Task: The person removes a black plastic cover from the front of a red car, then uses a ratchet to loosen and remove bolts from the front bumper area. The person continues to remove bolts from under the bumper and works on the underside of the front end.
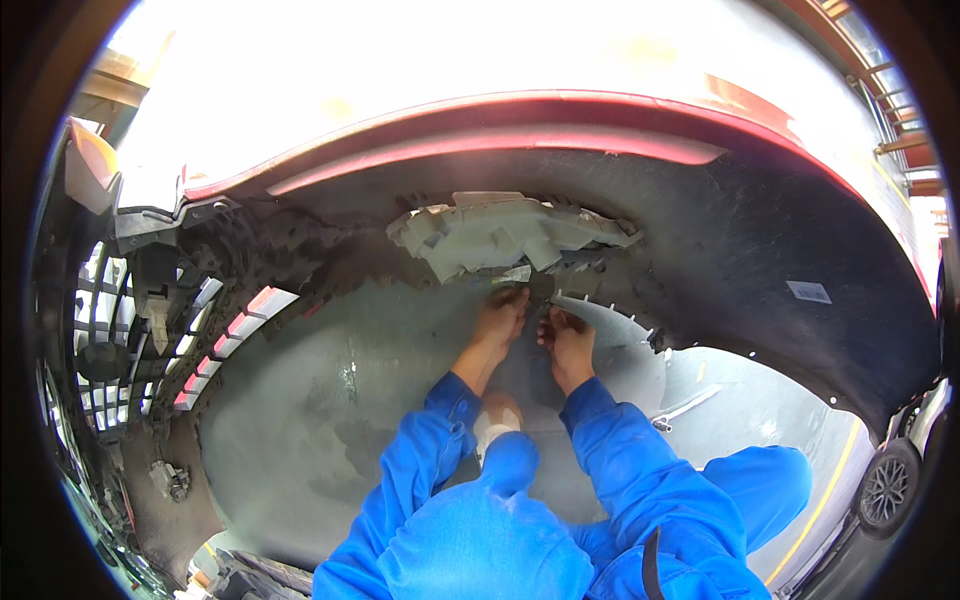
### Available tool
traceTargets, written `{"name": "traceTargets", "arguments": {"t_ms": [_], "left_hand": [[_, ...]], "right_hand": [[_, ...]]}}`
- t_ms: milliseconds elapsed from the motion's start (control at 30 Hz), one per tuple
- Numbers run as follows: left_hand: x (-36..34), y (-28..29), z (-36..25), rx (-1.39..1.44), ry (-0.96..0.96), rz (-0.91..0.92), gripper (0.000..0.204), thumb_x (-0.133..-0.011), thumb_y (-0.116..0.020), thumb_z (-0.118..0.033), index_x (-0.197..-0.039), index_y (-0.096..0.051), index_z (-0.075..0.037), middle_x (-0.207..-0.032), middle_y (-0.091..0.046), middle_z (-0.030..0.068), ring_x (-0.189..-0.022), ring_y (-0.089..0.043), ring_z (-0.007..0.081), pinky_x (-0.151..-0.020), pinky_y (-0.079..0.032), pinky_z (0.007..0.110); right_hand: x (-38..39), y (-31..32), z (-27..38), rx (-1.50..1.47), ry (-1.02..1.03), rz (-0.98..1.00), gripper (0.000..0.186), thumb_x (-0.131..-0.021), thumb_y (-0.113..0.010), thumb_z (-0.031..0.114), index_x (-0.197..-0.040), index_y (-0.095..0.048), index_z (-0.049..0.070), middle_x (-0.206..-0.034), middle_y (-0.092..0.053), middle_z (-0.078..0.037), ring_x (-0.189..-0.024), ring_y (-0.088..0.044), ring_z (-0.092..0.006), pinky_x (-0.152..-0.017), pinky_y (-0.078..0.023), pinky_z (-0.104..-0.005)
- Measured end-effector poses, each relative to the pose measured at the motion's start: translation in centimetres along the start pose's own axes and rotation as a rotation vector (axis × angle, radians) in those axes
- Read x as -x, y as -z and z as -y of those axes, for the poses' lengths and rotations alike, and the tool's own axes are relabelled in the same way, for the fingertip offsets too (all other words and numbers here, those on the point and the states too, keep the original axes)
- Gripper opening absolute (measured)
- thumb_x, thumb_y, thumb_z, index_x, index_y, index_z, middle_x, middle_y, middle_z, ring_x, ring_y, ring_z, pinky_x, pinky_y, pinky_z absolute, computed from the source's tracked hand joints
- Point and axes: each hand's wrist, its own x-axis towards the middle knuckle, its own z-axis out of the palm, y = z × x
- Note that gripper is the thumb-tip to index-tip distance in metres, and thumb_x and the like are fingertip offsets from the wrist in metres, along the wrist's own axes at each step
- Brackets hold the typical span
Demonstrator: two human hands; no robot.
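Blue work clothing [480,545] fills the lower middle, closest to the camera, with the left sleeve [415,470] and right sleeve [640,460] reaching up from it and a bent blue trouser leg [765,490] off to the right. Above the sleeves, a big, dark curved panel [780,230] with a red edge [500,148] arches over both bare hands, its inner side facing the person. The left hand [500,320] is raised beneath a pale, jagged piece [500,238] set along the panel's middle, its fingers bent inward; I cannot tell whether it grips anything. The right hand [567,345] is just beside it, with a small gap between them, fingers curled in close to the thumb, and whatever may be between them is too dark and small to make out. Just right of that hand, a grey strip [608,322] with small pale tabs runs along the panel's lower edge. A small white label [808,292] sits on the panel's right part, and beyond it, at far right, is a vehicle wheel [888,488] near a yellow floor line [815,502]
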Motion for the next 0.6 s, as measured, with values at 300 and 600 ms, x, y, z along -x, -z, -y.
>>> {"name": "traceTargets", "arguments": {"t_ms": [300, 600], "left_hand": [[-0.2, 0.1, 0.3, -0.006, -0.009, -0.008, 0.022, -0.095, -0.062, -0.022, -0.077, -0.055, -0.010, -0.058, -0.041, -0.0065, -0.045, -0.033, 0.0044, -0.040, -0.024, 0.024], [-0.3, 0.1, 0.2, -0.012, -0.018, 0.029, 0.023, -0.095, -0.062, -0.022, -0.077, -0.055, -0.009, -0.058, -0.042, -0.0061, -0.045, -0.034, 0.0041, -0.040, -0.025, 0.023]], "right_hand": [[-0.2, -0.2, -0.6, -0.112, -0.053, -0.009, 0.019, -0.096, -0.059, 0.018, -0.097, -0.061, 0.000, -0.076, -0.063, -0.006, -0.061, -0.058, -0.0136, -0.052, -0.045, -0.0256], [0.1, -1.5, -1.0, -0.094, -0.003, -0.117, 0.019, -0.097, -0.058, 0.018, -0.099, -0.062, 0.000, -0.073, -0.062, -0.004, -0.057, -0.054, -0.0114, -0.048, -0.040, -0.0244]]}}
